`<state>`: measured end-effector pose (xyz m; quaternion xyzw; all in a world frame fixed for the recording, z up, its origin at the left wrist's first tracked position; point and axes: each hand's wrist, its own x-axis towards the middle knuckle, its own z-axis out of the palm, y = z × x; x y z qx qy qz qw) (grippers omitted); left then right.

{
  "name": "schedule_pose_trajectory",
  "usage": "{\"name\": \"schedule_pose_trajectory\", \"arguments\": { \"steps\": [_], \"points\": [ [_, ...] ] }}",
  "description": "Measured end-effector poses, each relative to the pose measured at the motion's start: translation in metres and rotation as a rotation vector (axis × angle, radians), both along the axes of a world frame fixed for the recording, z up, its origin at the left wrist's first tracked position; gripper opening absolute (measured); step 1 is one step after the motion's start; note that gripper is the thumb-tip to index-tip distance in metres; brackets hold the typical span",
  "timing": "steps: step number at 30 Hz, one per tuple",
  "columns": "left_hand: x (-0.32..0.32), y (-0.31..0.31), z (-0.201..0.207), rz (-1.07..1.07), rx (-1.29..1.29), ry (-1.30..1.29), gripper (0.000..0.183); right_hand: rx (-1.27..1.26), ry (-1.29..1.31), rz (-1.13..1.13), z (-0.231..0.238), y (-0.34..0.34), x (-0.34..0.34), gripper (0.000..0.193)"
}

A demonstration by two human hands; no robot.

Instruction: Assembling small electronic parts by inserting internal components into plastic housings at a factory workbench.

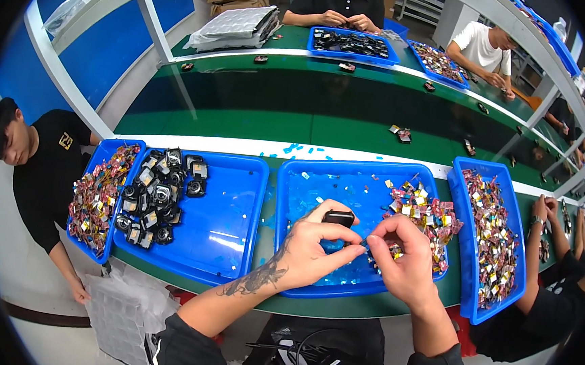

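My left hand (307, 250) is closed around a small black casing (339, 217), thumb and forefinger meeting in front of it. Close beside those fingertips, my right hand (405, 261) is pinched; whatever lies between its thumb and forefinger is too small to make out. Both hands hover over a blue tray (356, 165) scattered with bits of blue film (305, 200). A heap of small circuit boards with wires and silvery parts (421, 208) fills that tray's right side, partly behind my right hand.
Left of it, another blue tray (218, 221) holds black camera-like housings (161, 194). Narrow blue trays of wired parts flank both, at the left (105, 193) and right (493, 244). Beyond runs a green belt (256, 115) carrying scattered parts. Several people work around; one stands at left near plastic trays (124, 310).
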<state>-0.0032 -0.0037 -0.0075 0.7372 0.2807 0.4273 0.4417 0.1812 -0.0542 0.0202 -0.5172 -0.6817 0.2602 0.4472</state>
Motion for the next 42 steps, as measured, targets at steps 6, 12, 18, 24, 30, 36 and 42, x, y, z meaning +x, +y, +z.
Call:
{"name": "schedule_pose_trajectory", "arguments": {
  "steps": [6,12,18,24,30,36,42],
  "points": [
    [0.000,0.001,-0.003,-0.025,-0.097,0.028,0.014,0.067,-0.214,0.011,-0.003,0.004,-0.004,0.014],
    [0.001,0.001,-0.005,0.007,-0.095,0.040,0.015,0.316,-0.442,-0.032,-0.010,0.000,-0.010,0.017],
    [0.001,0.006,-0.002,-0.012,-0.459,0.017,0.015,0.275,-0.438,-0.135,-0.020,-0.005,0.003,0.021],
    [0.003,0.006,-0.016,-0.057,-0.456,-0.139,0.016,-0.119,0.128,0.035,-0.018,0.001,0.005,0.027],
    [0.001,0.005,-0.003,-0.180,-0.520,-0.076,0.023,-0.070,0.606,0.124,-0.031,0.003,0.001,0.011],
    [0.002,0.004,-0.006,0.084,-0.401,-0.207,0.022,-0.207,0.612,-0.023,-0.021,-0.006,0.011,0.011],
    [0.004,0.001,-0.001,0.188,-0.375,-0.070,0.019,-0.332,0.513,0.098,-0.021,-0.013,-0.005,0.012]
  ]
}}
